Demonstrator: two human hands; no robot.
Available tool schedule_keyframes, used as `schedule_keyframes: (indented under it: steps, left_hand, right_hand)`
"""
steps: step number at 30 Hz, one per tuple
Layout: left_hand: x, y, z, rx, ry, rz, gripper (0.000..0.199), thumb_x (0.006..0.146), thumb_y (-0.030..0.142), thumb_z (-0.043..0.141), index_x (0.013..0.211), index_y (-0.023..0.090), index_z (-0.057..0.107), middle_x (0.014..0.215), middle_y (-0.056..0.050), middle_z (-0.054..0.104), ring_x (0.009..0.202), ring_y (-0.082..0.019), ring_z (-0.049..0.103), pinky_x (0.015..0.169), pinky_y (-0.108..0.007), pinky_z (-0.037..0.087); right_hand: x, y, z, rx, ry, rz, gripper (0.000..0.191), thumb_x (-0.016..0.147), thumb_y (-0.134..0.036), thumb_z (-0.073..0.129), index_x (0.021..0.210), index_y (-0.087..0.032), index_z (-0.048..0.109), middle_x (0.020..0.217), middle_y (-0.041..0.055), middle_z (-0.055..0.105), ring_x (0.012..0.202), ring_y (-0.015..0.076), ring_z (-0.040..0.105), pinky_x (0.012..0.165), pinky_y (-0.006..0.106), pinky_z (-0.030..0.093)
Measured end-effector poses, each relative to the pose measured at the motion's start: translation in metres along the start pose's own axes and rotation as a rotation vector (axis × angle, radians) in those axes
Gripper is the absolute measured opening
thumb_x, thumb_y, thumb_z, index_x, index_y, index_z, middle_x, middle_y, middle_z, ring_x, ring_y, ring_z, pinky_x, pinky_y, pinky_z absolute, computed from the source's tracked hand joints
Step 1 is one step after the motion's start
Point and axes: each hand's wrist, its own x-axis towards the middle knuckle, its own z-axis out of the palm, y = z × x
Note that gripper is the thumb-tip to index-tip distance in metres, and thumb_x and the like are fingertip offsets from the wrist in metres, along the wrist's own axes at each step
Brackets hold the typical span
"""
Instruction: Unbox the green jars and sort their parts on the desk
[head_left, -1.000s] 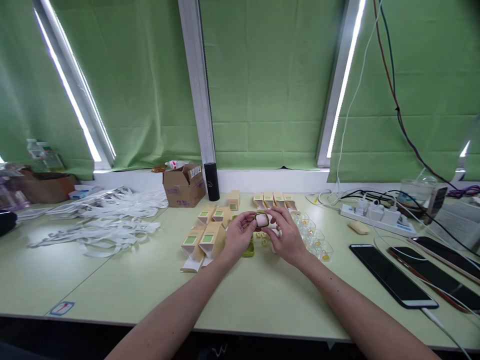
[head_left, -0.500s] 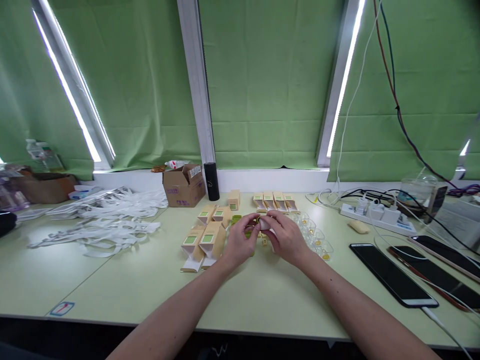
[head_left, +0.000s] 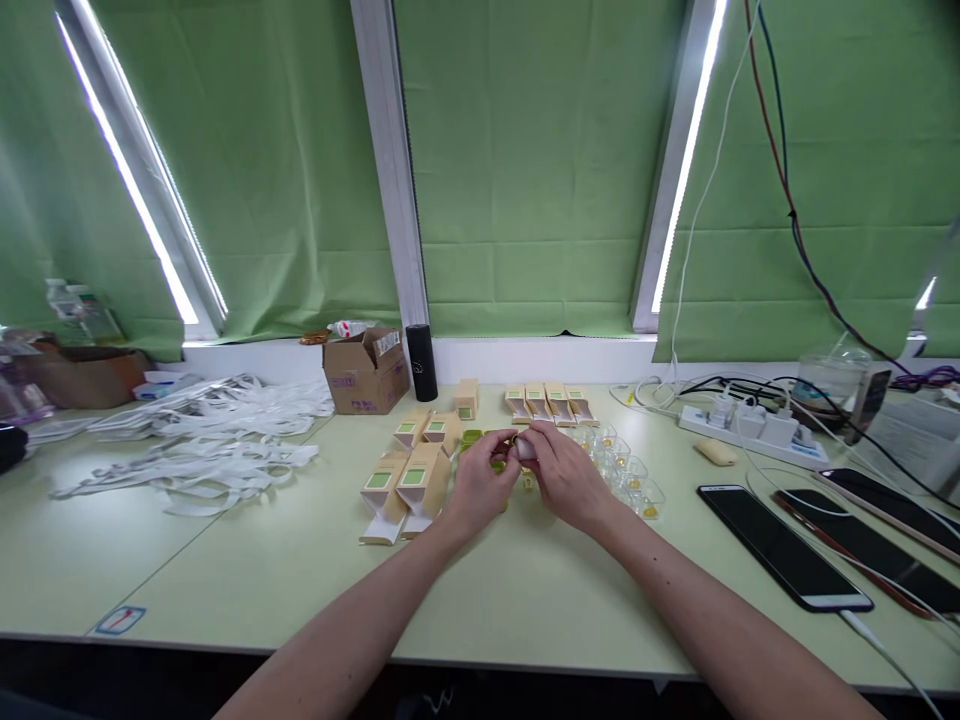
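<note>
Over the middle of the table, my left hand [head_left: 484, 472] and my right hand [head_left: 568, 472] meet with fingers closed around a small whitish object [head_left: 526, 449]. A darker rim shows at its left end, by the left fingertips; its exact kind is unclear. Beneath the hands lies a small yellowish piece [head_left: 527, 483]. Green pieces [head_left: 471, 438] lie just behind my left hand, partly covered by it. Close to the left are tan cartons with green labels [head_left: 424, 478], some with flaps open. Clear plastic cups [head_left: 634, 470] with yellow bits inside stand right of my right hand.
More small cartons [head_left: 553, 402] stand in a row behind. A cardboard box [head_left: 367, 372] and a black cylinder [head_left: 421, 362] are by the wall. White straps [head_left: 217, 465] lie left. Phones [head_left: 780, 545], a power strip [head_left: 754, 437] and cables occupy the right.
Both hands stay together on the small whitish object, with the right fingers shifted slightly around it. The whole view has moved very slightly.
</note>
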Motion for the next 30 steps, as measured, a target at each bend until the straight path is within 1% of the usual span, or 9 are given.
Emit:
schedule_keyframes:
  steps: [4, 9, 15, 20, 23, 26, 28, 30]
  left_hand:
    - [0.001, 0.005, -0.001, 0.016, -0.004, -0.012, 0.032, 0.085, 0.011, 0.058, 0.112, 0.021, 0.071, 0.105, -0.004, 0.078, 0.091, -0.018, 0.075, 0.086, -0.033, 0.063]
    - [0.003, 0.009, -0.001, -0.018, -0.007, -0.037, 0.029, 0.087, 0.013, 0.058, 0.111, 0.021, 0.072, 0.103, -0.004, 0.079, 0.088, -0.017, 0.075, 0.083, -0.031, 0.063]
    - [0.003, 0.008, 0.001, -0.074, -0.027, -0.113, 0.027, 0.088, 0.016, 0.057, 0.110, 0.019, 0.072, 0.103, -0.005, 0.079, 0.084, -0.016, 0.075, 0.079, -0.029, 0.062]
    - [0.004, 0.005, 0.003, -0.111, -0.047, -0.167, 0.025, 0.090, 0.019, 0.057, 0.110, 0.020, 0.071, 0.101, -0.005, 0.078, 0.081, -0.017, 0.074, 0.076, -0.030, 0.061]
    - [0.005, 0.003, -0.002, -0.068, -0.042, -0.117, 0.024, 0.091, 0.022, 0.059, 0.112, 0.021, 0.070, 0.103, -0.005, 0.077, 0.089, -0.018, 0.073, 0.083, -0.033, 0.059]
    - [0.006, -0.001, -0.010, -0.039, -0.083, -0.027, 0.026, 0.093, 0.028, 0.061, 0.117, 0.022, 0.069, 0.106, -0.006, 0.075, 0.096, -0.021, 0.070, 0.091, -0.036, 0.056]
    - [0.008, -0.006, -0.015, -0.063, -0.126, 0.003, 0.032, 0.093, 0.029, 0.063, 0.124, 0.024, 0.068, 0.116, -0.007, 0.073, 0.106, -0.023, 0.068, 0.097, -0.039, 0.054]
    - [0.009, -0.011, -0.017, -0.088, -0.174, 0.022, 0.042, 0.089, 0.025, 0.067, 0.132, 0.027, 0.065, 0.127, -0.007, 0.069, 0.118, -0.025, 0.064, 0.106, -0.042, 0.051]
  right_hand:
    - [0.002, -0.002, 0.002, -0.004, 0.012, 0.006, 0.029, 0.103, -0.016, 0.042, 0.131, -0.016, 0.051, 0.122, 0.0187, 0.062, 0.101, 0.0303, 0.066, 0.081, 0.044, 0.059]
    - [0.003, -0.004, 0.002, -0.023, 0.015, 0.013, 0.027, 0.103, -0.013, 0.039, 0.128, -0.015, 0.051, 0.120, 0.0192, 0.061, 0.100, 0.0301, 0.065, 0.079, 0.044, 0.058]
    - [0.003, -0.007, 0.001, -0.031, 0.002, 0.031, 0.027, 0.103, -0.013, 0.038, 0.126, -0.014, 0.051, 0.119, 0.0196, 0.061, 0.095, 0.0300, 0.066, 0.075, 0.043, 0.058]
    - [0.002, -0.005, 0.004, -0.003, 0.001, 0.039, 0.030, 0.102, -0.013, 0.037, 0.129, -0.015, 0.051, 0.119, 0.0188, 0.060, 0.095, 0.0296, 0.066, 0.074, 0.044, 0.059]
    - [-0.001, 0.001, 0.007, 0.069, 0.011, 0.042, 0.031, 0.104, -0.017, 0.041, 0.134, -0.017, 0.050, 0.124, 0.0190, 0.059, 0.103, 0.0300, 0.066, 0.079, 0.044, 0.060]
    - [-0.002, 0.007, 0.006, 0.135, 0.025, 0.027, 0.034, 0.104, -0.017, 0.043, 0.137, -0.020, 0.050, 0.127, 0.0180, 0.057, 0.112, 0.0305, 0.063, 0.084, 0.045, 0.061]
    - [-0.002, 0.009, 0.002, 0.165, 0.033, 0.008, 0.038, 0.103, -0.014, 0.044, 0.139, -0.022, 0.050, 0.126, 0.0165, 0.057, 0.113, 0.0297, 0.062, 0.085, 0.045, 0.061]
    - [0.000, 0.009, -0.003, 0.201, 0.046, -0.018, 0.041, 0.101, -0.011, 0.044, 0.140, -0.024, 0.051, 0.125, 0.0148, 0.057, 0.110, 0.0275, 0.062, 0.084, 0.043, 0.061]
